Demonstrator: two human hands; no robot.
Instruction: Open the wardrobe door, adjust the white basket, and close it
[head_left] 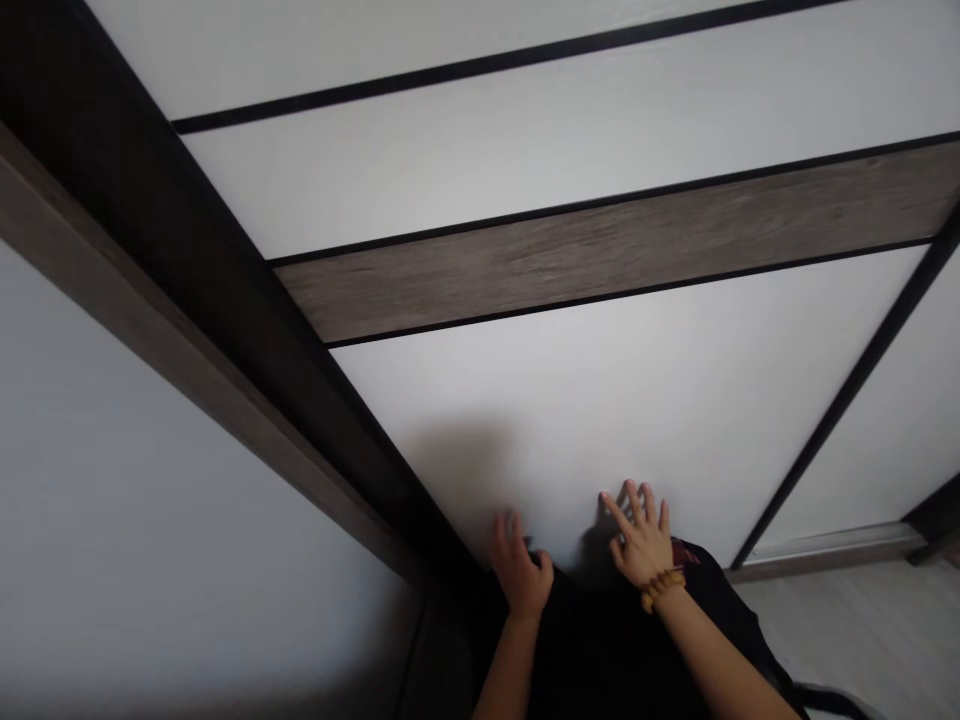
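The white sliding door panel (pixel 600 420) stands just beyond both hands, leaving room to move across its face toward the upper right. The dark wooden upright (pixel 225 280) blocks the left hand (pixel 521 572) toward the upper left. A narrow gap separates that hand from the right hand (pixel 641 535) above the black fabric bundle (pixel 600 650). Pale floor (pixel 862 640) offers passage at lower right.
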